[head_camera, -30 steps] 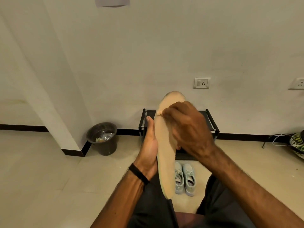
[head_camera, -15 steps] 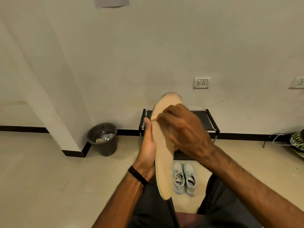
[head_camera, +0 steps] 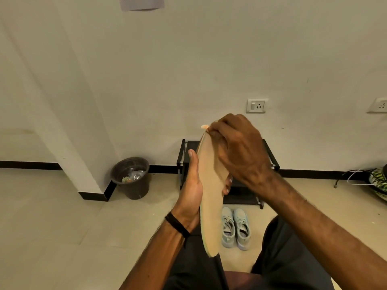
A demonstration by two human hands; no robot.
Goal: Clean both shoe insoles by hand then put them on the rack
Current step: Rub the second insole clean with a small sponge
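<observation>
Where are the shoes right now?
In the head view, the pair of shoes sits on the floor just right of centre, in front of the black rack, right beside the insole.

A dark bin (head_camera: 131,177) holding rubbish stands on the floor (head_camera: 52,216) by a wall corner; two sockets (head_camera: 256,106) sit on the wall.

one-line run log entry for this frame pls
stage: cleaning insole | left hand: holds insole upright | right hand: fingers curled at its top end | rack: behind, insole not placed | shoes: on floor
</observation>
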